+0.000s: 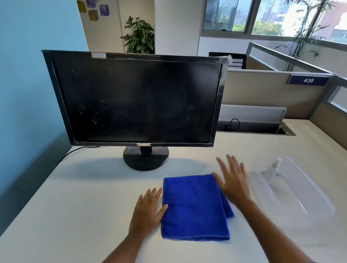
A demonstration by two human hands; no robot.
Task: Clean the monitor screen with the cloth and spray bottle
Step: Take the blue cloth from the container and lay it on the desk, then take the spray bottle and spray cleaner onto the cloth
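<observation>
A black monitor (133,99) stands on a round base at the back left of the white desk, its dark screen marked with smudges and specks. A folded blue cloth (194,208) lies flat in front of it. My left hand (148,209) rests flat on the desk with its thumb touching the cloth's left edge. My right hand (232,179) hovers with spread fingers over the cloth's top right corner, blurred by motion and holding nothing. A small white spray bottle (273,168) lies inside a clear plastic tray (307,202) to the right.
A black cable (70,155) runs from the monitor off the desk's left edge. Behind the monitor's right side is an open cable trough (255,127) and a beige partition labelled 439 (308,80). A blue wall closes off the left side.
</observation>
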